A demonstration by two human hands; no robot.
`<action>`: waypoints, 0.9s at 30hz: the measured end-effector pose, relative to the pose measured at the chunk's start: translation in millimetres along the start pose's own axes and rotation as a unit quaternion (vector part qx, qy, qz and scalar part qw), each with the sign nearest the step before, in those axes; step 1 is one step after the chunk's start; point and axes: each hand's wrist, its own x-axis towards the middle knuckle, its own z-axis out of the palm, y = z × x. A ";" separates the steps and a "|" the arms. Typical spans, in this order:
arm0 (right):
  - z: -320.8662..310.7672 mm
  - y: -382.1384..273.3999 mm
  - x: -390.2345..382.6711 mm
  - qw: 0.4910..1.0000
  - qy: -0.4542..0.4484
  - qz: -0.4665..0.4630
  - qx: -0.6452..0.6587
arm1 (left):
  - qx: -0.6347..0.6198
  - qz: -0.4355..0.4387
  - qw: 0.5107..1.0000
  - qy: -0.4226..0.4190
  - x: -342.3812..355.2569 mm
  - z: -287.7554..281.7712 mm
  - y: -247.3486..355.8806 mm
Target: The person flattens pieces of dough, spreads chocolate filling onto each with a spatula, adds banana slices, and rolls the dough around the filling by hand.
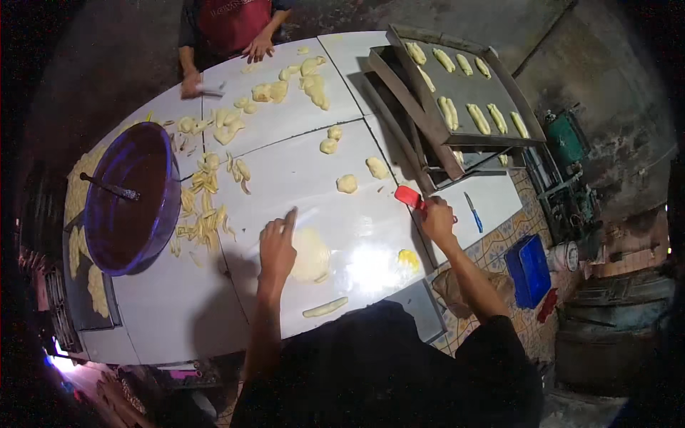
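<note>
My left hand (277, 246) is open, index finger extended, at the upper left of a flattened pale dough round (310, 260) under what looks like clear plastic. My right hand (438, 220) grips a red plastic tool (408, 197), its shape partly hidden by my fingers. A dough strip (325, 307) lies near my edge of the table, and a yellow smear (408, 258) sits right of the round. Dough pieces (347, 183) lie above my hands. A blue-handled knife (473, 212) lies right of my right hand.
A big purple basin (132, 214) with brown contents stands left, beside peel-like scraps (207, 200). Stacked metal trays (485, 91) holding shaped dough are at back right. Across the table (285, 143), another person's hands (258, 44) work near dough. A blue crate (526, 271) is on the floor at right.
</note>
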 end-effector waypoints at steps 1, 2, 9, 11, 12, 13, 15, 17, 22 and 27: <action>5.3 8.8 -10.2 0.995 0.055 -0.045 -0.064 | 0.002 -0.028 0.998 0.064 -10.2 -2.8 -2.6; 21.3 29.2 -14.3 0.994 0.087 -0.038 -0.055 | 0.003 -0.056 0.990 0.131 -18.9 -8.0 -2.8; 31.8 -21.0 5.2 0.984 0.059 -0.082 0.144 | 0.152 -0.304 0.910 0.236 -225.7 41.8 -69.1; 22.7 -28.9 16.4 0.986 0.085 -0.120 0.080 | 0.245 -0.341 0.893 0.162 -204.5 16.3 -30.5; 21.6 -32.8 24.3 0.987 0.051 -0.138 0.066 | 0.132 -0.422 0.891 0.105 -198.1 0.8 -29.0; 27.5 -66.7 30.1 0.983 -0.009 -0.132 0.129 | 0.117 -0.444 0.879 0.125 -226.4 17.7 -48.3; 4.2 -127.8 34.2 0.974 -0.089 -0.105 0.181 | 0.092 -0.476 0.863 0.146 -246.0 31.2 -58.3; -14.3 -151.9 49.9 0.953 -0.103 -0.148 0.245 | 0.112 -0.436 0.870 0.201 -203.6 -4.5 -35.5; -81.9 -358.6 90.0 0.873 -0.210 -0.353 0.262 | 0.135 -0.452 0.856 0.209 -205.3 -21.1 -33.7; 5.3 -560.2 142.1 0.762 -0.232 -0.593 0.116 | 0.162 -0.406 0.862 0.256 -213.6 -20.0 -31.7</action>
